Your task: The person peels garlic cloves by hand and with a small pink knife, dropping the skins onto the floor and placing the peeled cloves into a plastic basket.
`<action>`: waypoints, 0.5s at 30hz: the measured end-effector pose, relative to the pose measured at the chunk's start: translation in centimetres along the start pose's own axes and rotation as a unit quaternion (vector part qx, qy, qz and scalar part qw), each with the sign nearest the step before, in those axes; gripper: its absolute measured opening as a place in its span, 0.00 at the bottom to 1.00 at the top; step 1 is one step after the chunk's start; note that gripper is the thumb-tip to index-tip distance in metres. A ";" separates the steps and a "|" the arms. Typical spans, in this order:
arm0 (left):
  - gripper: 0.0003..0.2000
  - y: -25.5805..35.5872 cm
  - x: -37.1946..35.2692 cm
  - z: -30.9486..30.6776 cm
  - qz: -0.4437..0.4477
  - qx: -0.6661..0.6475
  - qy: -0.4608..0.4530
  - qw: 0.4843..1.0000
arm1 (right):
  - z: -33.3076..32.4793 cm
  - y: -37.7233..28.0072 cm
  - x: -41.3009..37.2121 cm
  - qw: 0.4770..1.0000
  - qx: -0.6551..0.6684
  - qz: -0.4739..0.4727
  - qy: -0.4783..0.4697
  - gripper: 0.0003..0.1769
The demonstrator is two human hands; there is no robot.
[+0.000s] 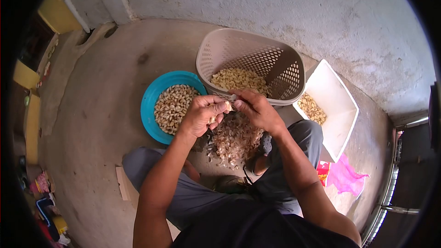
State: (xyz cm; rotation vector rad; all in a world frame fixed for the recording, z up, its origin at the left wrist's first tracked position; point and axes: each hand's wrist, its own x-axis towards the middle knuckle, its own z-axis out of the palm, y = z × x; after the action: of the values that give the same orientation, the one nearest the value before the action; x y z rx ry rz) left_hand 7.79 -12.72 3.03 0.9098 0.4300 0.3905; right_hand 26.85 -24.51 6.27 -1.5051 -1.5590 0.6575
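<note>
My left hand (202, 115) is closed around a few garlic cloves (228, 106), one pale clove showing at the thumb and another lower between the fingers. Close beside it, my right hand (257, 110) is pinched, with a small greyish bit at its fingertips that is too small to name. Both hands are above a heap of papery garlic skins (236, 140) on the floor. Left of them, a teal basin (148, 105) holds many unpeeled cloves (174, 105). Just beyond the hands, a beige perforated basket (229, 48) contains peeled cloves (241, 80).
A white box (337, 110) at the right holds more peeled cloves (312, 109). A pink cloth or bag (347, 177) lies near it on the concrete floor (101, 110). The wall (275, 4) stands behind the basket. A small wooden block (122, 183) is by my left knee.
</note>
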 end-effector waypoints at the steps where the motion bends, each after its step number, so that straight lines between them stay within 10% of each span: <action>1: 0.08 0.0 0.0 0.0 -0.001 0.005 -0.006 1.000 | -0.1 -0.1 0.0 1.000 -0.006 0.008 -0.004 0.18; 15: 0.07 -0.4 0.1 -0.4 -0.016 -0.025 -0.039 0.999 | 0.1 0.2 0.0 0.998 0.045 0.006 -0.039 0.16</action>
State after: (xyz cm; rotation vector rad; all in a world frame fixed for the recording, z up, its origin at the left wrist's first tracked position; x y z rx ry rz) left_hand 7.74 -12.65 2.45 0.8661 0.3626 0.3333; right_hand 26.91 -24.47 6.07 -1.4376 -1.5581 0.7921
